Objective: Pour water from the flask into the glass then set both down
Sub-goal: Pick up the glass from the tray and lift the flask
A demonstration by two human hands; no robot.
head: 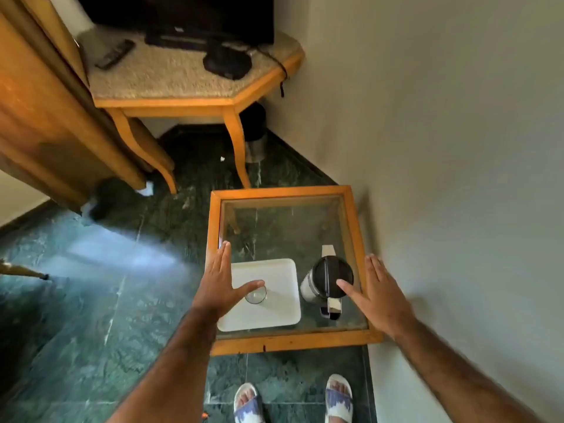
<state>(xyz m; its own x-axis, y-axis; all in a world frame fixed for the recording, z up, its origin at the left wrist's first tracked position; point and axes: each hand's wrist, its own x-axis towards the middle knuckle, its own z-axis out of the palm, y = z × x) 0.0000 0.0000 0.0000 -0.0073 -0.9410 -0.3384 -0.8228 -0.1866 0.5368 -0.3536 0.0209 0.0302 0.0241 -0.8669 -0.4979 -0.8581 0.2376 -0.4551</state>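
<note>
Glass (255, 294), clear and round, stands on the square white tray (274, 312) with rounded corners, under my left hand (217, 283), whose fingers are spread flat and hold nothing. Just beside the tray, the steel flask (326, 283) with its black domed lid sits on the wood-framed glass table (287, 343). My right hand (377, 296) hovers open-palmed beside it.

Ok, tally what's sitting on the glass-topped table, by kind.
Tray: 1, white
Glass: 1, clear, standing on the tray
Flask: 1, black lid, beside the tray
Total: 3
</note>
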